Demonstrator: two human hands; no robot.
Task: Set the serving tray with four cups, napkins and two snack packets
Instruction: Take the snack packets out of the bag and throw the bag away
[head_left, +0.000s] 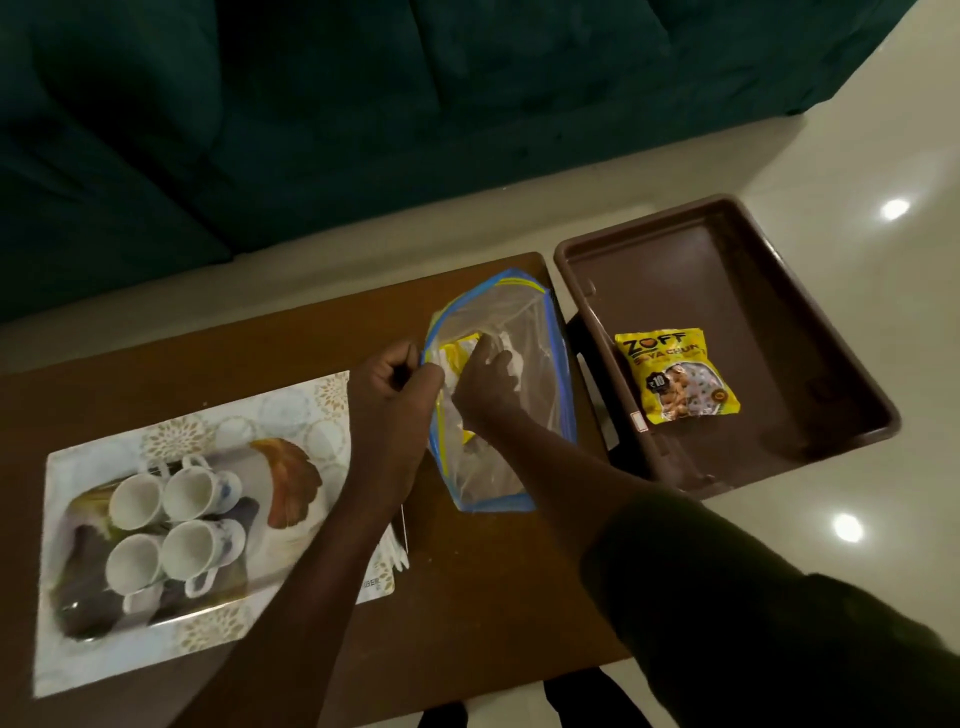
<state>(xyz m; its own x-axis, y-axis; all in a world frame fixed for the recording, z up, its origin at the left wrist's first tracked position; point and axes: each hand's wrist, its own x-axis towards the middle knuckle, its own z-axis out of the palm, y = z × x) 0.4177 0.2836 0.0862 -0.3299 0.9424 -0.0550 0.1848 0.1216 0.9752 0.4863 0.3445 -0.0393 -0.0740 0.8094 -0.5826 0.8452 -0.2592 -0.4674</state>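
Observation:
A patterned serving tray (67, 467) lies on the left of the table with several white cups (189, 491) grouped on it. A clear zip bag (535, 374) with a blue edge lies mid-table. My left hand (389, 384) pinches the bag's open rim. My right hand (488, 379) is inside the bag, fingers closed on what looks like white napkins (501, 345), over a yellow snack packet (457, 356). A second yellow snack packet (675, 374) lies in the brown bin (571, 260) on the right.
The brown wooden table (493, 597) is narrow, and the bin stands past its right end over the pale glossy floor (857, 312). Small white items (400, 551) lie by the tray's right edge. A dark green sofa (311, 130) fills the background.

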